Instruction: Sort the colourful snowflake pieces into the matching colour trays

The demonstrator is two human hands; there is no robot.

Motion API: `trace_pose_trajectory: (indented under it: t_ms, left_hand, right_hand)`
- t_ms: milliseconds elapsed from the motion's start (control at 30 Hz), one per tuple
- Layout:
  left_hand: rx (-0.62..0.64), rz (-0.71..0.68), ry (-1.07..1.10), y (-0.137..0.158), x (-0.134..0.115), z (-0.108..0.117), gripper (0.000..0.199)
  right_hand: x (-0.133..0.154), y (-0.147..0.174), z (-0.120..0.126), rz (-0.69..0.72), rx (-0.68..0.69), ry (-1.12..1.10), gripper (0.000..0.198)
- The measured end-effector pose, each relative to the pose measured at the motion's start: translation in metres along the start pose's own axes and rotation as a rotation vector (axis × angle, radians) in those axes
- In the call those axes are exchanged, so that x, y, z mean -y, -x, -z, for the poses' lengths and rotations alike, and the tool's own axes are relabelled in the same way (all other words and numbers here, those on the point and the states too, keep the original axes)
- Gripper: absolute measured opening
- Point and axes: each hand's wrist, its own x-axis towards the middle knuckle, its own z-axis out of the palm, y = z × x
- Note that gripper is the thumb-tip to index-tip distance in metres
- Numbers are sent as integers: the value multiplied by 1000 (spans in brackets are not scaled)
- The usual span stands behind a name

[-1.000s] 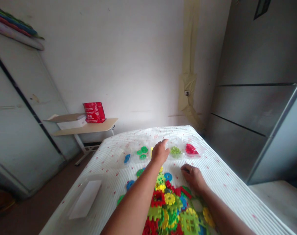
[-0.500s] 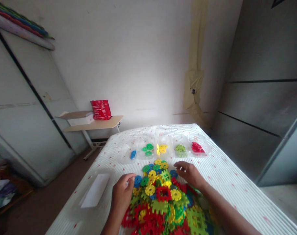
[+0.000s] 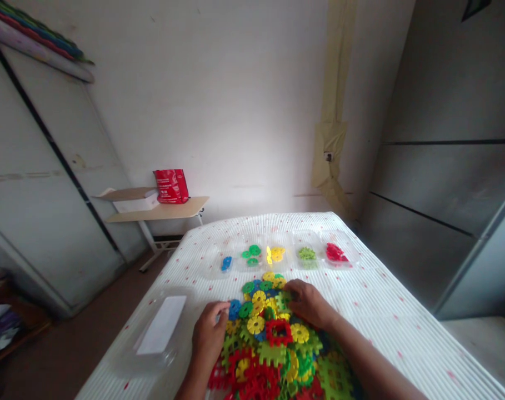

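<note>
A heap of plastic building pieces lies before me. Notched flower-shaped discs mix with square lattice pieces in red and light green. My left hand (image 3: 208, 328) rests at the left edge of the heap, its fingers loosely curved, thumb and index a little apart. Their tips are beside a blue flower-shaped disc (image 3: 234, 309). My right hand (image 3: 310, 303) reaches over the far right of the heap. Its curled fingers are on a light green square piece (image 3: 283, 300), partly covering it. Near the middle sit a red square piece (image 3: 278, 332) and a yellow disc (image 3: 256, 324).
Clear plastic trays line the far side, holding blue pieces (image 3: 226, 263), green discs (image 3: 254, 251), yellow discs (image 3: 278, 254), light green pieces (image 3: 306, 254) and red pieces (image 3: 335, 253). A clear container with a white card (image 3: 162, 325) lies left. A red bag (image 3: 171, 186) stands on a side table.
My right hand has moved left and slightly down from beside the heap onto the light green square piece. My left hand has shifted down slightly and stays by the blue disc.
</note>
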Motion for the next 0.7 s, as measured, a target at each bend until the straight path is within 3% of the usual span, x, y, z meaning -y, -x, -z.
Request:
trace_pose_trajectory:
  t_ms: [133, 267, 367, 433, 600, 700]
  left_hand:
    - [16, -2, 0, 0, 1, 0, 25]
    - [15, 7, 12, 0, 0, 0, 25]
    - [18, 16, 19, 0, 0, 0, 24]
    - [23, 22, 20, 0, 0, 0, 25]
    - [15, 19, 11, 0, 3, -2, 24]
    - [8, 5, 16, 0, 4, -2, 24]
  right_hand:
    - [1, 2, 3, -39, -70, -39, 22]
    - [0, 2, 14, -104, -94, -274, 4]
    - [-8, -5, 31, -178, -126, -543, 14]
    - [-14, -14, 47, -215, -226, -620, 22]
    - [-33, -51, 82, -312, -546, -487, 24]
    - [-44, -70, 90, -385, -620, -406, 21]
